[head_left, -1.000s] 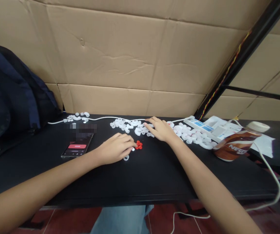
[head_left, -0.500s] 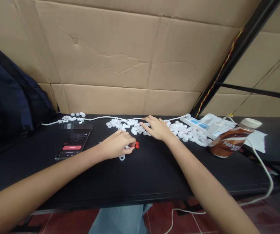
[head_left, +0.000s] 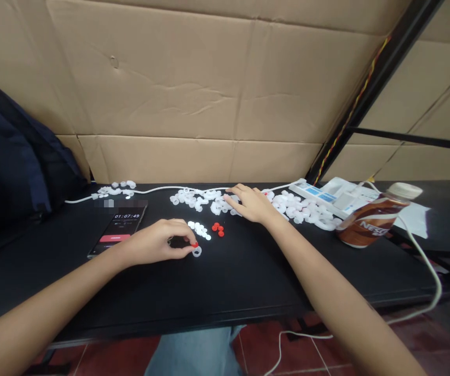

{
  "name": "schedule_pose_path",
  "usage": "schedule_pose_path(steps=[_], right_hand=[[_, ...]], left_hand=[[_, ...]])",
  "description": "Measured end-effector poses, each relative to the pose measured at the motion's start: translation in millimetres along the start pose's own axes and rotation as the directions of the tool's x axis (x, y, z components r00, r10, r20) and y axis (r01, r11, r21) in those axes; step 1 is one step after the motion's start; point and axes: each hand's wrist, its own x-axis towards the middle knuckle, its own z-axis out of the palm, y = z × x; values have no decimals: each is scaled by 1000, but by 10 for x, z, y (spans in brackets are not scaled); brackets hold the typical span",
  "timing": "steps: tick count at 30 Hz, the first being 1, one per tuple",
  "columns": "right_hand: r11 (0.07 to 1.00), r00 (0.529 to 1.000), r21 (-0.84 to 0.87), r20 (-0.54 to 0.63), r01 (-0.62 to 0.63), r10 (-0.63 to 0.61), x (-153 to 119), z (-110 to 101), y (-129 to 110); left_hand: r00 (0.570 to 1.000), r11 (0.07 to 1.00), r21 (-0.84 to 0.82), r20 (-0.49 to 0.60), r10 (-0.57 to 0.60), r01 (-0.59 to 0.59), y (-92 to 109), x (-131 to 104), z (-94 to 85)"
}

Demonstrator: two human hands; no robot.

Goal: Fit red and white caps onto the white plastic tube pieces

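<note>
Between thumb and forefinger, my left hand [head_left: 164, 240] pinches a small red disc [head_left: 195, 244]. The disc is right at the upper edge of a translucent white ring [head_left: 197, 252] lying on the black table; whether they touch I cannot tell. Just beyond are several small white discs [head_left: 199, 229], with a cluster of red discs [head_left: 217, 229] to their right. My right hand [head_left: 252, 203] rests with fingers spread at the edge of a long pile of translucent white rings [head_left: 293, 208], and nothing shows in its grasp.
A phone with a running timer [head_left: 119, 227] lies left of my left hand. A brown drink bottle [head_left: 377, 216] stands at right, before a white-and-blue box [head_left: 319, 196]. A white cable [head_left: 162, 189] runs along the back. A dark backpack [head_left: 16, 151] sits far left.
My left hand has moved left and slightly down from the red discs to the single ring, carrying a red disc. The white discs are now uncovered. My right hand has stayed nearly in place.
</note>
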Motion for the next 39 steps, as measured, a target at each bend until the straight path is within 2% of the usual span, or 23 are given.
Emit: schedule_pose_path(steps=[15,28,39], right_hand=[[1000,1000,7,8,-6,6,14,-29,2],[1000,1000,5,11,-5,5,27,-65,31],[1000,1000,8,14,-3,2,22,-44,40]], left_hand=[[1000,995,-98,-1,29,-29,14,-4,4],[998,998,-68,-54,-14,10,39,-5,22],[998,997,-59,-19,51,-52,-4,6,52]])
